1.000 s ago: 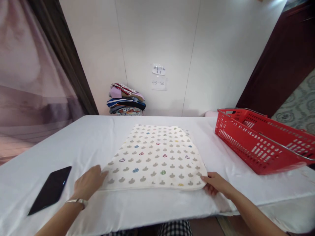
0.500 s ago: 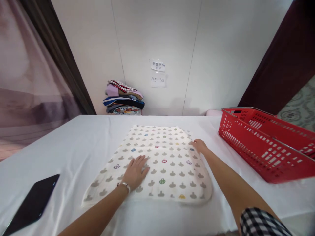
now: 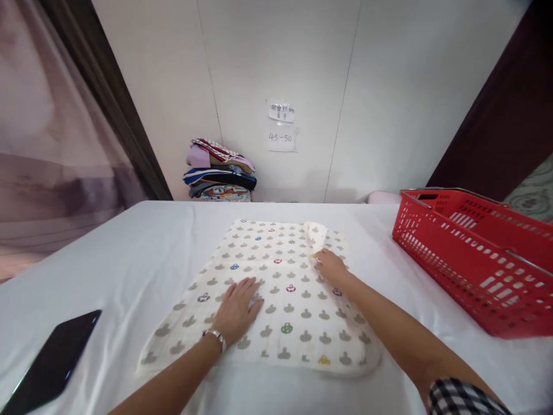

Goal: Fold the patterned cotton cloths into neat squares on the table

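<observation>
- On the white table (image 3: 129, 242) lies the patterned cloth (image 3: 276, 300), centre.
- My left hand (image 3: 237, 306) rests flat and released on the cloth.
- My right hand (image 3: 330, 266) pinches the cloth's folded far-right corner; red basket (image 3: 475, 253) stands right of the cloth.

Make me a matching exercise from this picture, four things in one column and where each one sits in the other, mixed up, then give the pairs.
Things
1. black flat phone
2. red plastic basket
3. stack of folded colourful clothes
4. cream cloth with small printed shapes

Places
A. at the far edge of the white table, against the wall
B. on the table's right side
C. near the table's left corner, closest to the person
D. mid-table, under the left hand and right hand

Pairs: 1-C, 2-B, 3-A, 4-D
</observation>
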`<state>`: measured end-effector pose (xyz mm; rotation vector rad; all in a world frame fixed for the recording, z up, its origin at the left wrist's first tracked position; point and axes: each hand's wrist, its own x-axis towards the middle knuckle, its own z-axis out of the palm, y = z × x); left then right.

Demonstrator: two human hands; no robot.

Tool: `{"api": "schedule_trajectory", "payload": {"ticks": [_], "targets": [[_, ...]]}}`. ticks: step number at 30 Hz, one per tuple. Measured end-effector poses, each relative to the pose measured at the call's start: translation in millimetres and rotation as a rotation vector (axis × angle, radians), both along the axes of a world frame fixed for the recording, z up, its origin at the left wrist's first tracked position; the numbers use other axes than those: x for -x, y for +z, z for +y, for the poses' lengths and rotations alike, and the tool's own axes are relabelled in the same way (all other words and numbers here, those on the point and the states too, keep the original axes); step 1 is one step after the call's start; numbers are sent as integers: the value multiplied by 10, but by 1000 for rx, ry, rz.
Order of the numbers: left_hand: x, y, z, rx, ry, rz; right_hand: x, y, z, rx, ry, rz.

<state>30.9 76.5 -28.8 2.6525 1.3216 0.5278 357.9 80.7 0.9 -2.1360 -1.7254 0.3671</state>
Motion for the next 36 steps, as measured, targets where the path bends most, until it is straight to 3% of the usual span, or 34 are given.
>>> {"api": "schedule_trajectory", "payload": {"ticks": [6,12,15,18,23,27,36], "targets": [[-1,-19,9,-5,13,17,-233,30,212,-46,-227,222],[9,-14,13,-33,13,22,-211,-85,426,-103,-346,390],[10,-3,5,-50,14,25,-341,-47,469,-180,-371,383],[11,2,3,-53,6,24,-651,45,463,-255,-431,336],[31,-35,19,-74,10,44,-1041,4,455,-205,-517,309],[44,-60,26,-116,4,65,-1061,-121,557,-147,-548,340],[55,-55,22,-169,-11,54,-1049,-168,683,-162,-560,219]]}}
